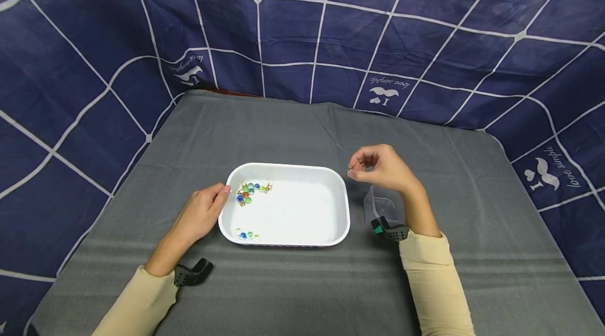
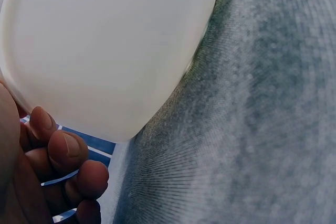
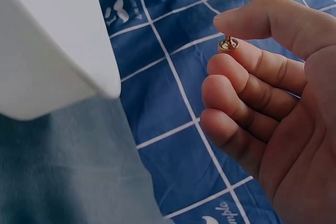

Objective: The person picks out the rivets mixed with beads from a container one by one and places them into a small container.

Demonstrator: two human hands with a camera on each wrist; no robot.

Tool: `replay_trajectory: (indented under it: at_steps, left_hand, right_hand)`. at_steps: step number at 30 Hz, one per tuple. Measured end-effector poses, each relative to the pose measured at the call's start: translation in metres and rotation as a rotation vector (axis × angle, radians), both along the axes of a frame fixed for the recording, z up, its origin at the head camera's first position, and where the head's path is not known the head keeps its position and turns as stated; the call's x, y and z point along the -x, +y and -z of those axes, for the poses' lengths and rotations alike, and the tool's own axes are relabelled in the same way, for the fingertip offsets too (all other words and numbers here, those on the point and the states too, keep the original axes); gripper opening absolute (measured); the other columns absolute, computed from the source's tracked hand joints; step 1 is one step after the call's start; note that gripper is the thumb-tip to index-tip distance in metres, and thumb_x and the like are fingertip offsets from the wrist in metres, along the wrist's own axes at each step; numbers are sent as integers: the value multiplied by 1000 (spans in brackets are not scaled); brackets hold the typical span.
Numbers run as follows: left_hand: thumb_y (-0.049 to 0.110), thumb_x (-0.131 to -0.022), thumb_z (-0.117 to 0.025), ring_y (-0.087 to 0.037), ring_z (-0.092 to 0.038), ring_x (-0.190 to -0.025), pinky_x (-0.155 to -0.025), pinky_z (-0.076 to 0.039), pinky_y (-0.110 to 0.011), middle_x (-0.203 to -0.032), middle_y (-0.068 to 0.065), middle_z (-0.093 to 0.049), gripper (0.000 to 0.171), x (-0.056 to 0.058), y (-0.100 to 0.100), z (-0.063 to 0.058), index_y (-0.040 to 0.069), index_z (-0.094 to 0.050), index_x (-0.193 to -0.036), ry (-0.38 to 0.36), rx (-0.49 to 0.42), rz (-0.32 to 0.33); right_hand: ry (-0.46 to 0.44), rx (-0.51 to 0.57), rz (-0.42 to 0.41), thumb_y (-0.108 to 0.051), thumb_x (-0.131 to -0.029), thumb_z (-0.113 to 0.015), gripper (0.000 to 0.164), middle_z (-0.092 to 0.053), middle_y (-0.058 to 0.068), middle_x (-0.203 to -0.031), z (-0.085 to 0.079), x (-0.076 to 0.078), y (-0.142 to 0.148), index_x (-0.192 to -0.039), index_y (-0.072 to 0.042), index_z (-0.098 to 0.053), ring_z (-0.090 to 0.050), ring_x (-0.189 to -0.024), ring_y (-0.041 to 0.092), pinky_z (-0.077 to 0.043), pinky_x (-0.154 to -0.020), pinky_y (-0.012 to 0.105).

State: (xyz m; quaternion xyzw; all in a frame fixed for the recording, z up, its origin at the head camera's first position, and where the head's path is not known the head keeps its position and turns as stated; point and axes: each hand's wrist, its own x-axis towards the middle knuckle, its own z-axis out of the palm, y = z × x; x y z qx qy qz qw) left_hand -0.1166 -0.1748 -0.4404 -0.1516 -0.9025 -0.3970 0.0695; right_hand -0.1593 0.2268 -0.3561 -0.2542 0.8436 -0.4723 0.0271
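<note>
My left hand (image 1: 199, 211) grips the left rim of a white tray (image 1: 302, 205), thumb on top and fingers curled beneath the edge. Between thumb and index finger, my right hand (image 1: 385, 168) pinches a small gold-coloured metal piece (image 3: 228, 44) with a round flared end. That hand is up beyond the tray's right edge. Inside the tray, glass marbles (image 1: 248, 200) in green, blue and orange lie at the left among small gold pieces (image 1: 269, 187). More marbles (image 1: 243, 235) lie by the near left corner.
A clear plastic box (image 1: 373, 205) stands right of the tray, partly hidden by my right forearm and wrist strap. Grey cloth (image 1: 293, 289) covers the table. A dark blue curtain with white lines (image 1: 302, 26) hangs around its far side and both flanks.
</note>
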Motion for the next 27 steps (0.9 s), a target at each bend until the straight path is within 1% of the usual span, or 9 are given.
replay_trajectory:
  at_steps: [5, 7, 14, 22, 27]
  left_hand:
    - [17, -105, -48, -13, -37, -53, -46, -29, -28, -59, 3, -37, 33, 0, 0, 2, 8, -50, -73, 14, -6, 2]
    - [17, -105, -48, -13, -36, -52, -46, -29, -28, -59, 3, -36, 33, 0, 0, 2, 9, -49, -72, 17, -8, 3]
    - [18, -105, -47, -13, -36, -52, -46, -28, -28, -59, 3, -35, 35, 0, 0, 3, 9, -47, -72, 3, -8, 0]
    - [18, -105, -48, -13, -36, -53, -47, -28, -28, -59, 3, -34, 35, 0, 0, 2, 10, -47, -71, 4, -9, -9]
    - [19, -105, -47, -14, -36, -53, -47, -28, -28, -59, 3, -34, 35, 1, 0, 2, 10, -46, -71, -1, -1, -9]
  right_hand:
    - [-7, -20, 46, 3, -79, -75, 6, -66, 5, -73, 1, -3, 10, -80, 0, -69, -57, -62, 12, -46, -56, 25]
    - [-11, -28, 61, 2, -79, -75, 6, -66, 4, -73, 2, -5, 14, -81, 0, -70, -57, -63, 12, -46, -56, 25]
    - [4, -46, 95, 3, -79, -75, 7, -67, 3, -74, 3, -8, 28, -82, -1, -71, -60, -66, 13, -49, -61, 24]
    - [-30, -18, 90, 8, -81, -72, 8, -69, 6, -77, 0, -11, 45, -87, 2, -70, -62, -68, 13, -50, -61, 23]
    - [-55, 23, 63, 13, -81, -69, 11, -69, 6, -77, -2, -12, 57, -89, 6, -68, -63, -69, 11, -51, -62, 22]
